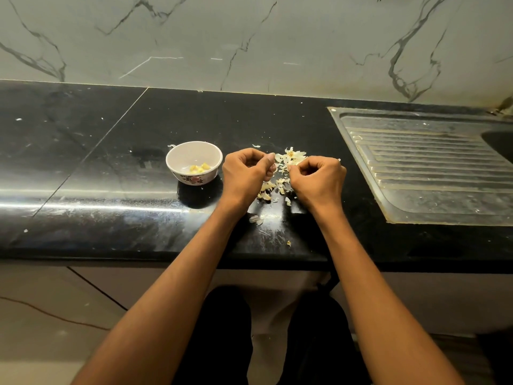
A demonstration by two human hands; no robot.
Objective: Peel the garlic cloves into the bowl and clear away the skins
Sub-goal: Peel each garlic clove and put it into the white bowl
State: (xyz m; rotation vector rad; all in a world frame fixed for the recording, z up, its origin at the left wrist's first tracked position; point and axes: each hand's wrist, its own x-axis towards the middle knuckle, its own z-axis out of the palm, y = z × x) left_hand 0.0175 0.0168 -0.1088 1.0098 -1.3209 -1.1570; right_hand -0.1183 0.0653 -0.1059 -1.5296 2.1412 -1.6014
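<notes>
The garlic clove you are working on sits somewhere between your two hands, but your curled fingers hide it, so its long axis cannot be read; it looks as if it is pinched in your left hand [245, 169], whose thumb and fingers close together at the inner edge. Your right hand [317, 177] is curled too, its fingertips pointing left toward that pinch, probably tugging at a strip of skin, though what it actually holds cannot be told.

The peeled cloves [198, 168] lie in the bottom of the bowl [177, 158], a small yellow cluster. The bowl stands just beside your left hand, on its outer side, so the left hand is the nearer one for the drop: once the clove is bare, a short move leftward puts it over the rim, while the right hand would have to cross over.

The skins [290, 157] are heaped on the black counter [111, 162] just beyond your knuckles, with more flakes scattered under and between your wrists and a few toward the front edge. They are not yet cleared. The steel draining board [424, 162] lies well to the right.
</notes>
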